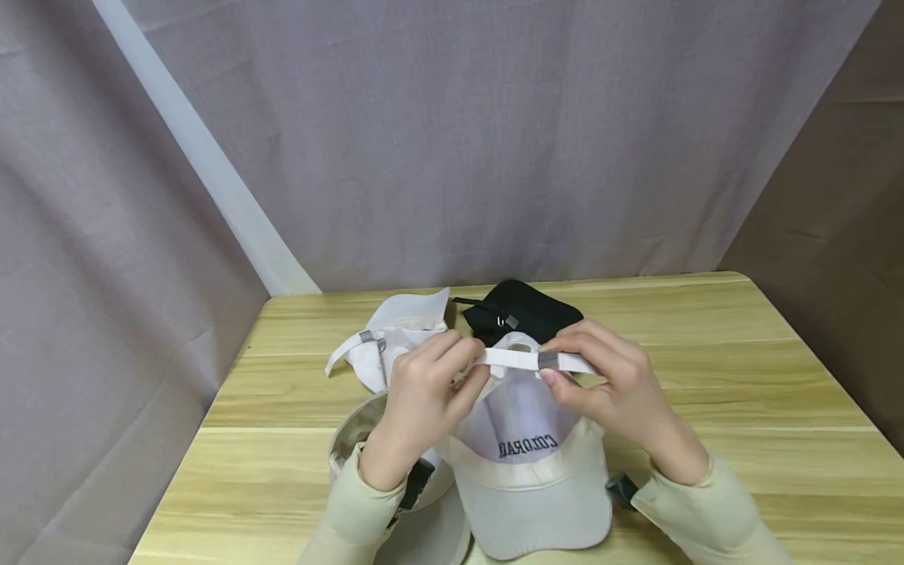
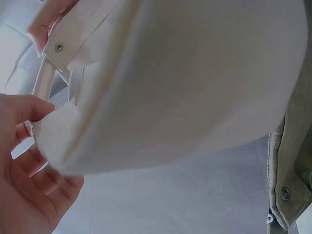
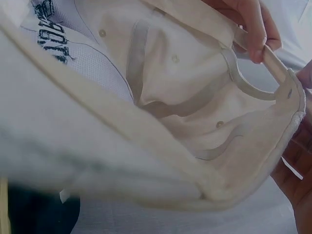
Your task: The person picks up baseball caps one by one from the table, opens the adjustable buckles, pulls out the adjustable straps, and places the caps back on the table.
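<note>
A cream baseball cap (image 1: 533, 514) hangs between the two hands, its peak toward the person and its inside facing up. Dark reversed lettering (image 1: 528, 446) shows on the lavender lining at the front. Across the cap's back opening runs a white adjuster strap (image 1: 512, 359), held taut. My left hand (image 1: 431, 388) pinches the strap's left end at the cap's edge. With thumb and fingers, my right hand (image 1: 613, 378) grips the strap right at its grey metal buckle (image 1: 548, 360). In the right wrist view, the cap's cream interior (image 3: 180, 87) shows seams and eyelets.
Behind the left hand lies a white cap (image 1: 406, 318) with its strap loose. A black cap (image 1: 523, 306) sits at the back of the wooden table (image 1: 727, 377). A beige cap (image 1: 431, 530) lies under the left forearm. Grey curtains (image 1: 494, 141) close off the back.
</note>
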A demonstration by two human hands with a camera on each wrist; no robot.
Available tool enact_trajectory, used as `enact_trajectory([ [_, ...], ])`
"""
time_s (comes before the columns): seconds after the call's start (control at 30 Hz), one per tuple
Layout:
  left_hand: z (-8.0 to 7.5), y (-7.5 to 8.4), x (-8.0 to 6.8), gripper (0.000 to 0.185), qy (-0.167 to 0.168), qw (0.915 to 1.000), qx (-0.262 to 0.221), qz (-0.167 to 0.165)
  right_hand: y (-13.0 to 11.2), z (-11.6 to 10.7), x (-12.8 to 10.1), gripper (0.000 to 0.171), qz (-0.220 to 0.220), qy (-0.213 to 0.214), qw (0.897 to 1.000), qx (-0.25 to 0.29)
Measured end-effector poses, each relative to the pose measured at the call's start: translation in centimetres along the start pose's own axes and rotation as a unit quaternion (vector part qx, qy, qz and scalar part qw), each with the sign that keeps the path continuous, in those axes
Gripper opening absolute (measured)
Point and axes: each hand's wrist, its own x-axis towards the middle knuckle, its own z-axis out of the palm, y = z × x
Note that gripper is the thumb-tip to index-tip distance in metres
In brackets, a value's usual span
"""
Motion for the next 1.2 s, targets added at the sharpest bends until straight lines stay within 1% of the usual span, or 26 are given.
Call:
enact_trajectory([
  [0.1,0.0,0.1,0.1,0.011,0.008,0.9999,-0.006,0.004,0.0,0.2,-0.1,0.037,0.001,-0.003,1.0,0.003],
  [0.2,0.2,0.4,0.2,0.011,0.004,0.9997,-0.001,0.022,0.0,0.5,-0.2,0.036,-0.002,-0.007,1.0,0.004],
  [0.33,0.4,1.0,0.5,0.01,-0.006,0.9981,0.017,0.06,-0.1,0.8,-0.2,0.034,-0.01,-0.021,1.0,0.003],
  [0.4,0.5,1.3,0.6,0.012,-0.008,0.9969,0.027,0.073,-0.1,0.9,-0.2,0.034,-0.01,-0.027,1.0,0.003],
  [0.57,0.5,1.6,0.8,0.018,-0.013,0.995,0.045,0.088,-0.1,1.1,-0.3,0.034,0.0,-0.028,1.0,0.005],
  [0.77,0.5,1.8,0.9,0.016,-0.025,0.9905,0.071,0.115,-0.1,1.1,-0.4,0.033,-0.005,-0.027,1.0,0.004],
  [0.83,0.4,1.9,1.0,0.015,-0.03,0.9895,0.078,0.118,-0.2,1.2,-0.4,0.033,-0.005,-0.027,1.0,0.003],
  [0.97,0.5,1.9,1.0,0.013,-0.037,0.9893,0.084,0.113,-0.3,1.2,-0.2,0.032,-0.007,-0.024,1.0,0.006],
  [1.2,0.8,1.7,0.7,0.012,-0.049,0.9899,0.076,0.11,-0.5,1.5,-0.2,0.032,-0.012,-0.028,1.0,0.009],
])
